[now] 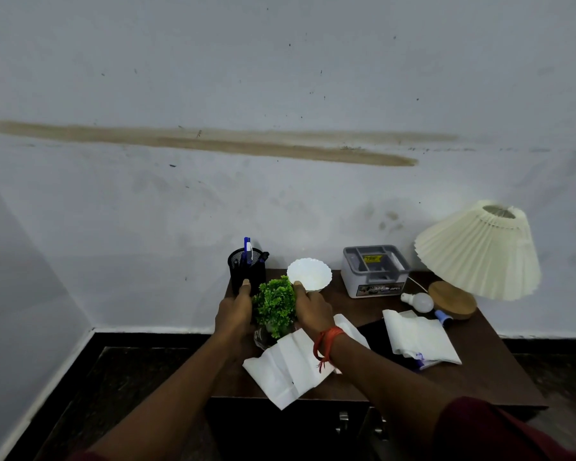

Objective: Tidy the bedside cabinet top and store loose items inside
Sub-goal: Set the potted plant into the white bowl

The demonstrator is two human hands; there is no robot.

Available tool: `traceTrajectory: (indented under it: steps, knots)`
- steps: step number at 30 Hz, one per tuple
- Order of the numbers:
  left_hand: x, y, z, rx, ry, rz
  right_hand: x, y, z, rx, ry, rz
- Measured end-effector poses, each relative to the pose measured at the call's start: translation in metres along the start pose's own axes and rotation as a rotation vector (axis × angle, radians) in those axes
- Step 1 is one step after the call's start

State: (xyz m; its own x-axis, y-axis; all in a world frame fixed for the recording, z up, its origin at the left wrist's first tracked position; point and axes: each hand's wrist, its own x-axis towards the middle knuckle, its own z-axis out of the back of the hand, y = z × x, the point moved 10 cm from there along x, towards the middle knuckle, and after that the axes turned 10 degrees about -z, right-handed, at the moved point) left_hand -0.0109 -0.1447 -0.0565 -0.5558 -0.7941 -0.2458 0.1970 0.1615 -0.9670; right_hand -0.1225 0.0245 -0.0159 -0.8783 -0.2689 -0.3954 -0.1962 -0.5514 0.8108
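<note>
A small green potted plant [275,306] stands near the left end of the dark wooden cabinet top [486,371]. My left hand [234,314] presses against its left side and my right hand [313,309] against its right, both cupped around the pot. The pot itself is mostly hidden by my hands and the leaves. A black mesh pen holder [246,271] with pens stands just behind my left hand. A white scalloped bowl [310,274] sits behind my right hand. Two white papers lie loose: one [288,369] under my right wrist, another [419,339] further right.
A grey lidded box [374,271] stands at the back. A pleated cream lamp [479,251] leans on its wooden base at the right, with a loose bulb [419,301] beside it. Cabinet door handles [343,422] show below the front edge. The wall is close behind.
</note>
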Motion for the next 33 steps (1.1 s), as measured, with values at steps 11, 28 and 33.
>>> traceTrajectory:
  steps: [11,28,33]
  knots:
    - [0.005,-0.080,-0.053,0.064,0.106,-0.115,0.019,0.050,0.052,-0.036,-0.064,0.098]
    - [0.048,-0.070,-0.131,0.016,0.175,-0.042,0.098,0.027,0.061,0.124,-0.066,-0.017]
    - [0.054,-0.054,-0.139,-0.020,0.181,-0.016,0.113,0.012,0.053,0.194,-0.036,-0.066]
